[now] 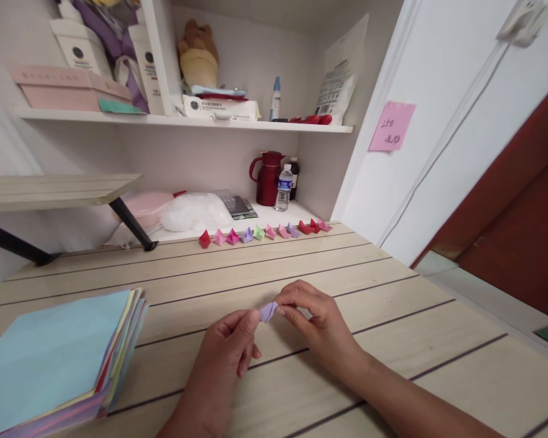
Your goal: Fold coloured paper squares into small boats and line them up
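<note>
A small folded piece of lilac paper (269, 311) is pinched between both hands above the wooden table (438, 359). My left hand (228, 353) grips its left end with thumb and fingertips. My right hand (313, 319) pinches its right end, fingers curled together. A stack of coloured square paper sheets (55, 359), light blue on top, lies at the near left. Along the table's far edge stands a row of several small folded paper boats (265, 233) in red, pink, purple and green.
A raised wooden shelf on black legs (50, 191) overhangs the table's left. Behind, a white alcove holds a red jug (268, 178), a water bottle (284, 188) and a white bag (194, 212). A pink sticky note (391, 126) hangs on the right wall.
</note>
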A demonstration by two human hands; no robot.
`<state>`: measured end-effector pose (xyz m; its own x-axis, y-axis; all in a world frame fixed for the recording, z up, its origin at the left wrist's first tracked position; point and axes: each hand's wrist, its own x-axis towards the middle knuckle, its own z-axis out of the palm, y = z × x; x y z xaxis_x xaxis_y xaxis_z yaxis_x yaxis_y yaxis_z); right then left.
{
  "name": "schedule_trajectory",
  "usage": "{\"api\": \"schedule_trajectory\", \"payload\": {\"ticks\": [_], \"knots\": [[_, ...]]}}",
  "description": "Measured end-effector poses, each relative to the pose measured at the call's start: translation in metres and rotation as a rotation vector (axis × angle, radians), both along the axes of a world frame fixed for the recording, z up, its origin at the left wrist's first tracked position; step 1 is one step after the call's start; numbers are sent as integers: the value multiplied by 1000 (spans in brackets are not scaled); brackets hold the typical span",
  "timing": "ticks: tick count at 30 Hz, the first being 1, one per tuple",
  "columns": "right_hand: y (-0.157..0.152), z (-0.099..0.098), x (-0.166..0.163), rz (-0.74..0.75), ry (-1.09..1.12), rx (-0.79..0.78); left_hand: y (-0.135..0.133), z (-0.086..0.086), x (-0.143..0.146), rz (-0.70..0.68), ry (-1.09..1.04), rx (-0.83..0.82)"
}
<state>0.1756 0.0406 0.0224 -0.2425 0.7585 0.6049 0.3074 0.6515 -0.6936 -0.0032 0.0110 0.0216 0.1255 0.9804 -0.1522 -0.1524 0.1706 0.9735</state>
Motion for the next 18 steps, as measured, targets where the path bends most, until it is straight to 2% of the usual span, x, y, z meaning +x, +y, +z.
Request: {"api": "schedule_trajectory", "payload": {"ticks": [6,11,13,18], "knots": [[-1,-1,0,5,-10,34,-1,9,-1,-34,-76,-47],[-6,2,0,6,-58,109,-1,7,-2,-59,-104,-92],[-7,1,-1,19,-11,13,-1,5,-1,-48,-116,-106],[-4,-4,-4,142,274,-439,-2,3,2,-8,-217,-135]]}}
